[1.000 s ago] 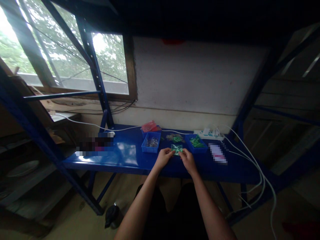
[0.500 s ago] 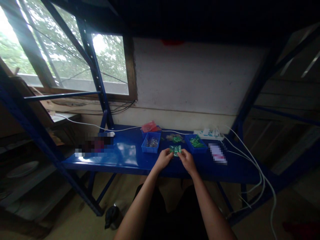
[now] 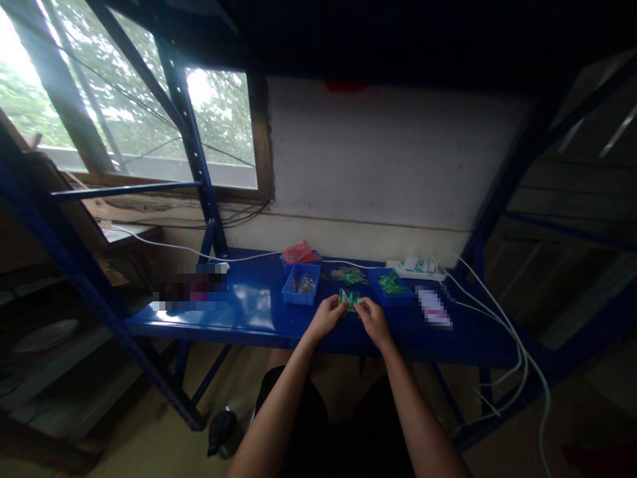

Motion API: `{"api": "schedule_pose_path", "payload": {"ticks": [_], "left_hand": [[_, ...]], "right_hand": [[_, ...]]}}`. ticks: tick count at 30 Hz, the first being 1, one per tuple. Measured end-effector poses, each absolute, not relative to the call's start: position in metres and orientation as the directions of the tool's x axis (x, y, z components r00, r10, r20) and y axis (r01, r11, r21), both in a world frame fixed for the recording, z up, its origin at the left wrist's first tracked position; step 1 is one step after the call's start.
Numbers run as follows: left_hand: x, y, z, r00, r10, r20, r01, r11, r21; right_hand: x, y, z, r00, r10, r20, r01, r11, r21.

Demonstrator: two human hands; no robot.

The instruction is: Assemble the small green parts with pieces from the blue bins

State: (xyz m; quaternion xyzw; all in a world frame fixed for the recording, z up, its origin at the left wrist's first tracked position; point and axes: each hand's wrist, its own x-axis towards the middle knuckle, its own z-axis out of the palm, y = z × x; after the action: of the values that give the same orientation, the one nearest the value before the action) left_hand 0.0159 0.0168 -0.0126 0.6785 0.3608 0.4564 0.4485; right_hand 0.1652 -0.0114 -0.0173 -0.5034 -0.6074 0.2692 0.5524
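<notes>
A small clear plastic bag (image 3: 350,299) with green pieces in it is held up over the front part of the blue table (image 3: 249,318). My left hand (image 3: 327,317) pinches its left side, and my right hand (image 3: 371,317) pinches the right side. Just beyond the bag lies a loose pile of green and metallic pieces (image 3: 351,275). To the left of my hands stands a blue bin (image 3: 301,284) with small metallic parts. On the right, another blue bin (image 3: 391,287) holds green pieces. What exactly the pieces are is too small to tell.
Red plastic bags (image 3: 299,252) lie on a bin behind the left one. A white power strip (image 3: 415,267) with cables (image 3: 497,318) sits at the back right. Blurred-out items lie at both sides of the table. Blue rack posts (image 3: 192,139) frame it, and a dark flask-like object (image 3: 223,431) stands on the floor.
The bag between my hands is tilted a little differently and its green contents look shifted. Both hands keep their grip in almost the same place; my legs have moved slightly apart.
</notes>
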Motion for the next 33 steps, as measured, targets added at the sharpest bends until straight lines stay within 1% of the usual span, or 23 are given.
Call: {"api": "schedule_pose_path", "payload": {"ticks": [7, 12, 23, 28, 33], "left_hand": [[0.0172, 0.0155, -0.0116, 0.306, 0.916, 0.259, 0.058, -0.290, 0.955], [0.0161, 0.0135, -0.0070, 0.343, 0.896, 0.283, 0.031, -0.312, 0.950], [0.0171, 0.0168, -0.0128, 0.320, 0.900, 0.295, 0.094, -0.340, 0.936], [0.0172, 0.0168, -0.0124, 0.313, 0.901, 0.300, 0.121, -0.351, 0.928], [0.0175, 0.0150, -0.0098, 0.315, 0.900, 0.303, 0.106, -0.351, 0.931]], "right_hand": [[0.1652, -0.0102, -0.0188, 0.116, 0.903, 0.415, 0.319, 0.361, -0.876], [0.1645, -0.0107, -0.0177, 0.116, 0.906, 0.407, 0.316, 0.355, -0.880], [0.1648, -0.0093, -0.0198, 0.114, 0.901, 0.418, 0.329, 0.363, -0.872], [0.1648, -0.0096, -0.0192, 0.127, 0.907, 0.402, 0.338, 0.342, -0.877], [0.1641, -0.0105, -0.0179, 0.117, 0.908, 0.401, 0.327, 0.346, -0.879]]}}
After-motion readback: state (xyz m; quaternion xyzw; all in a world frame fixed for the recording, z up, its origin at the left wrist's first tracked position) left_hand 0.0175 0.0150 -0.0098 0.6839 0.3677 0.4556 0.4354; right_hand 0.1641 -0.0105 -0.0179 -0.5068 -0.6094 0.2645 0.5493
